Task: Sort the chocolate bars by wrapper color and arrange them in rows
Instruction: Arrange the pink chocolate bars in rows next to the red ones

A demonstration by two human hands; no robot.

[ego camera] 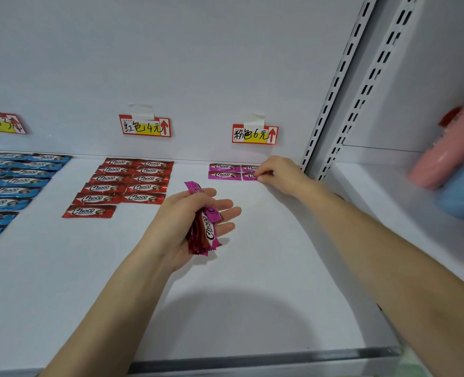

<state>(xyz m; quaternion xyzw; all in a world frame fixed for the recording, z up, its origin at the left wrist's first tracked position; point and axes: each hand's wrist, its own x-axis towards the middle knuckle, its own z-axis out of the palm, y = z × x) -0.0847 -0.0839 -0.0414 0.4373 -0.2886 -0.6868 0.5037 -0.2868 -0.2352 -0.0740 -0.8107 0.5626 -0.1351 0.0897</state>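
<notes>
On a white shelf (252, 281) lie Choco bars sorted by wrapper colour. Blue bars (13, 183) fill rows at the far left. Red bars (127, 183) lie in two columns in the middle. Pink bars (224, 171) lie at the back right in two short rows. My right hand (279, 174) pinches the end of the lower right pink bar (249, 176), pressed flat on the shelf. My left hand (195, 221) hovers above the shelf's middle, holding a bunch of pink and red bars (205, 227).
Three price tags are taped to the back wall: one over the blue bars (0, 123), one over the red (145, 126), one over the pink (255, 134). Slotted uprights (342, 85) bound the shelf at right. Beyond them stand blurred pink and blue containers (448, 172).
</notes>
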